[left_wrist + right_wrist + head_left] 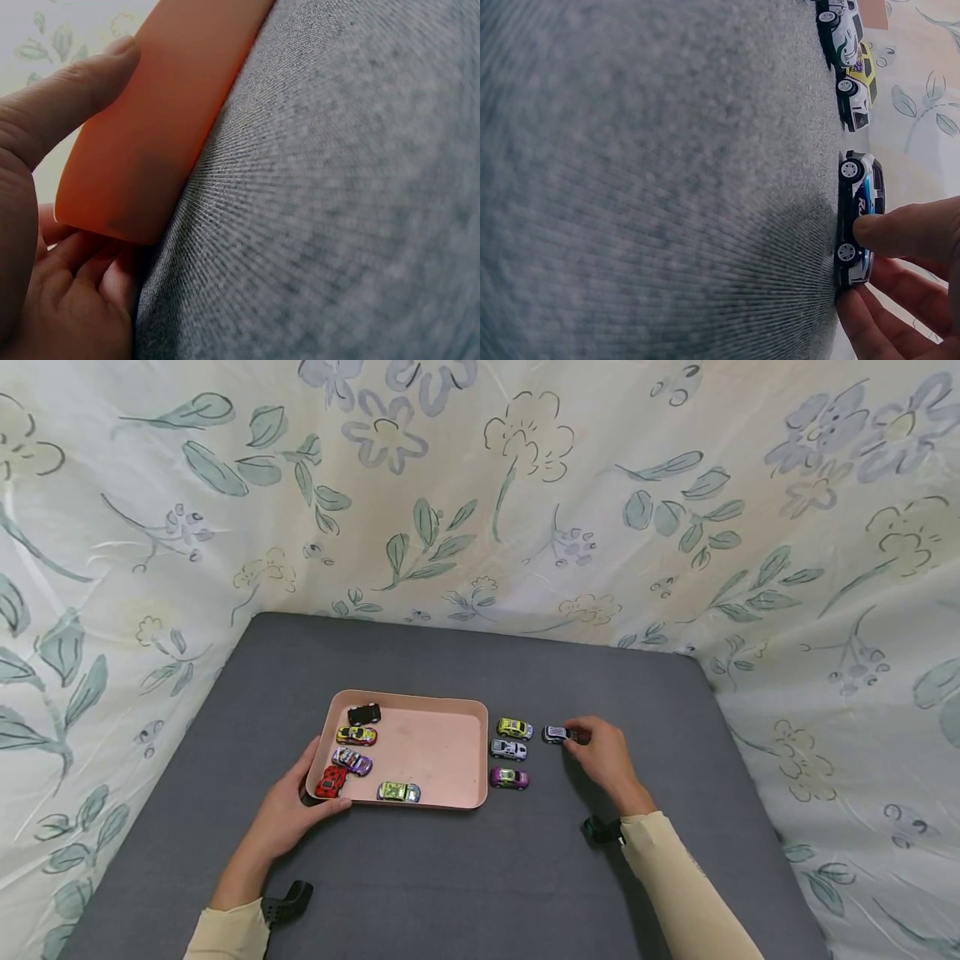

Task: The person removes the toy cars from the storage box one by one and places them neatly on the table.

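Right hand pinches blue-white toy car on grey bench (three cars just beside); left hand grips pink tray corner.

No legible txt or nos.; blue-white toy car has side markings, too blurred to read.

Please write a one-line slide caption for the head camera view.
Left hand holds the pink tray of toy cars while right hand pinches a blue-white car on grey cloth.
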